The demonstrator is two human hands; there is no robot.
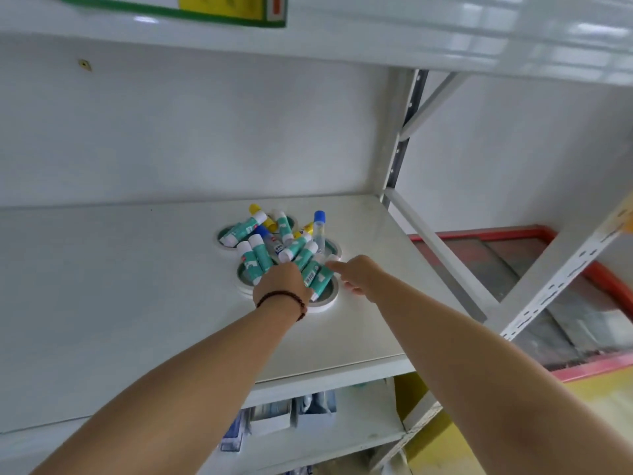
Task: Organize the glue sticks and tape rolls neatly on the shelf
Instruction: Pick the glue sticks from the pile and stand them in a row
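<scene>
A heap of teal-and-white glue sticks [260, 252] lies on the white shelf [120, 286], mixed with a blue-capped clear tube [319, 231] and a yellow-capped stick [255, 210]. Under the heap are several white tape rolls with green cores, one at the front [322, 305] and one at the left [226, 243]. My left hand [281, 284], a dark bead bracelet on its wrist, reaches into the near side of the heap; its fingers are hidden behind the back of the hand. My right hand [356, 274] comes in from the right, a finger stretched out to the heap's right edge.
An upper shelf [308, 39] hangs low overhead. A slotted upright [399, 149] and a diagonal brace [438, 248] bound the shelf's right end. Small boxes [270, 418] stand on the lower shelf. A red-framed glass surface [582, 269] lies beyond to the right.
</scene>
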